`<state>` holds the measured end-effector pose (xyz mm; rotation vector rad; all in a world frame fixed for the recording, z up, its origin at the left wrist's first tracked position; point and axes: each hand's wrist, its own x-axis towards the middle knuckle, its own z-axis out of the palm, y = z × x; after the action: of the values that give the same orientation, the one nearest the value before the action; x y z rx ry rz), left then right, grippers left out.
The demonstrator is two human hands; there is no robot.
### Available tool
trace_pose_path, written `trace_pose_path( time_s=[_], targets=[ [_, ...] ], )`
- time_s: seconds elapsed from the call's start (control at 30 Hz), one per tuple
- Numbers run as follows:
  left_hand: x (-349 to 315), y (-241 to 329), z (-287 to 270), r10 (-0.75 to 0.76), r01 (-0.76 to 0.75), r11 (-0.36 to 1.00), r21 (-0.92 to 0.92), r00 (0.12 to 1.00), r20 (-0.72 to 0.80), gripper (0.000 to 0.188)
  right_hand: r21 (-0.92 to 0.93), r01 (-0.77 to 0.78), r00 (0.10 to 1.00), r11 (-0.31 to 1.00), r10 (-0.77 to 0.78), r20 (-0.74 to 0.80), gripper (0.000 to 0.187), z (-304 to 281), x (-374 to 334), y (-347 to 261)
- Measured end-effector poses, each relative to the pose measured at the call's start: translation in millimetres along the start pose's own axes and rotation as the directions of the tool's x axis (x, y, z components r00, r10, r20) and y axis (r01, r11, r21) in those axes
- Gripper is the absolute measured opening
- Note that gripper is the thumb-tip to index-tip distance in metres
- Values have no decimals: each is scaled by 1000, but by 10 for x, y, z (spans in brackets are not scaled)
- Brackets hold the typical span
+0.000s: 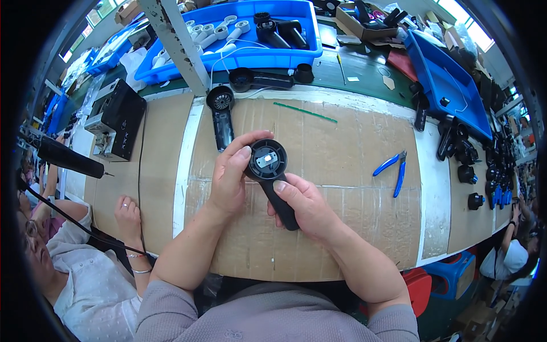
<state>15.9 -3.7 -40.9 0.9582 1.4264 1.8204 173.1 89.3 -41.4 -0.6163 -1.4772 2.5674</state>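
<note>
Between my two hands is a black handheld fan body (pixel 280 200), its round open head tilted up toward me with a small metal plate and pale square inside. My left hand (pixel 231 174) curls round the head's left side, thumb on the rim. Lower down, my right hand (pixel 302 202) wraps the handle, its thumb lying along the front near the neck. Beyond my left hand lies an opened black fan housing (pixel 222 117) with a vented round end. A pair of blue-handled cutters (pixel 393 171) rests on the cardboard at the right.
A green strip (pixel 305 112) lies on the cardboard-covered bench (pixel 336 239). Blue trays (pixel 273 56) hold white and black fan parts at the back. Several black parts (pixel 456 139) line the right side. A black machine (pixel 121 122) stands left, near a seated person's hand (pixel 128 214).
</note>
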Motion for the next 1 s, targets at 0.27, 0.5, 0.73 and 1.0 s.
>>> trace_pose_path(
  time_s=[0.27, 0.5, 0.73, 1.0],
  targets=[
    [-8, 49, 30, -13, 13, 1000, 16, 1000, -14, 54, -179, 52, 999, 983, -54, -4, 23, 24, -15, -59],
    [-9, 56, 40, -22, 23, 999, 35, 1000, -13, 55, -211, 53, 997, 976, -64, -43, 23, 35, -7, -7],
    [3, 12, 25, 33, -32, 997, 64, 999, -17, 56, -667, 273, 910, 693, -410, -53, 26, 28, 9, 85],
    [6, -28, -3, 71, -70, 997, 22, 997, -38, 55, -902, 331, 700, 278, -713, 38, 35, 2, 82, 111]
  ],
)
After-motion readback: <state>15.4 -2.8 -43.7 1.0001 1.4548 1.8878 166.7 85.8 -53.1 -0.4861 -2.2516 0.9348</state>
